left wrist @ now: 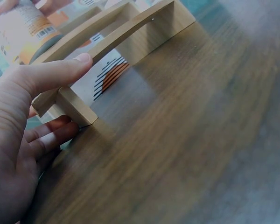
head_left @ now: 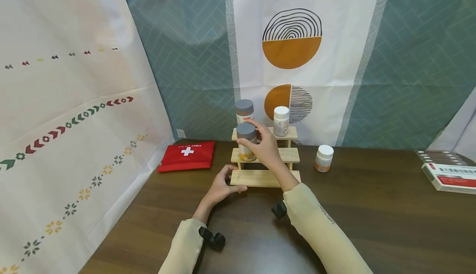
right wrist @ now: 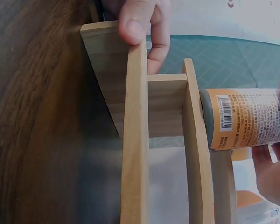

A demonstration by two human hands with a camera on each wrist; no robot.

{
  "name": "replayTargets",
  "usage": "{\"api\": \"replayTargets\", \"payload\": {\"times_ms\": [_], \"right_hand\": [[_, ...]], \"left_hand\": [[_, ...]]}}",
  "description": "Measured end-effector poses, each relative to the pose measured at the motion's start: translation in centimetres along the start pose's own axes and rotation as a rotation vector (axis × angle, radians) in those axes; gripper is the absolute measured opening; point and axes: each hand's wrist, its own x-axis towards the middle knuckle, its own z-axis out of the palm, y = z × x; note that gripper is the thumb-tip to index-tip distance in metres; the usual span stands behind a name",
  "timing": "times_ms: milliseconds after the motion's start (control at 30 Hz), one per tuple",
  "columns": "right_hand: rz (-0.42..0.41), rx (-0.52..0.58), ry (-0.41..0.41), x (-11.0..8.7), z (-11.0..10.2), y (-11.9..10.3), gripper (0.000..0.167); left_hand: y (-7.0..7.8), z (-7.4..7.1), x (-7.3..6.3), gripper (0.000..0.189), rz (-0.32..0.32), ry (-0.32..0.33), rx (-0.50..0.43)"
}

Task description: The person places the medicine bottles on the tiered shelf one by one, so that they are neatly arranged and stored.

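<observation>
A three-step wooden rack [head_left: 265, 177] stands on the dark table [head_left: 372, 224]. My left hand [head_left: 231, 179] grips the left end of its bottom step, thumb [left wrist: 77, 64] on top and fingers underneath. My right hand [head_left: 253, 141] holds a grey-lidded bottle with an orange label [head_left: 246, 142], its base against the middle step. In the right wrist view the bottle [right wrist: 247, 119] meets the middle board of the rack [right wrist: 135, 140], and the right hand [right wrist: 277, 130] is wrapped round it. In the left wrist view the bottle [left wrist: 23, 28] shows above the rack [left wrist: 130, 32], with the left hand [left wrist: 74, 95] at the corner.
On the top step stand a second grey-lidded bottle [head_left: 244, 110] and a white bottle [head_left: 281, 121]. A white-capped bottle [head_left: 324, 158] stands on the table right of the rack. A red first-aid pouch [head_left: 187, 155] lies at the left, flat boxes [head_left: 450, 175] at the far right. Patterned cloth hangs behind.
</observation>
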Motion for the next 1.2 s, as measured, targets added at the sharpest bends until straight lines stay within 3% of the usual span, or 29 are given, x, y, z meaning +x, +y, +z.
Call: {"api": "replayTargets", "payload": {"times_ms": [467, 833, 1067, 1200], "right_hand": [[-0.046, -0.021, 0.060, 0.0, 0.5, 0.1, 0.062], [-0.031, 0.050, 0.087, -0.2, 0.9, 0.2, 0.067], [-0.037, 0.089, 0.148, -0.4, 1.5, 0.7, 0.069], [-0.038, 0.096, 0.138, -0.2, 1.6, 0.5, 0.070]], "left_hand": [[0.1, 0.0, 0.0, 0.057, 0.023, -0.005, -0.018], [0.4, 0.0, 0.1, 0.059, -0.010, -0.040, -0.035], [3.4, -0.2, -1.1, 0.055, 0.001, -0.063, -0.031], [3.6, -0.3, -1.2, 0.056, -0.001, -0.045, -0.036]]}}
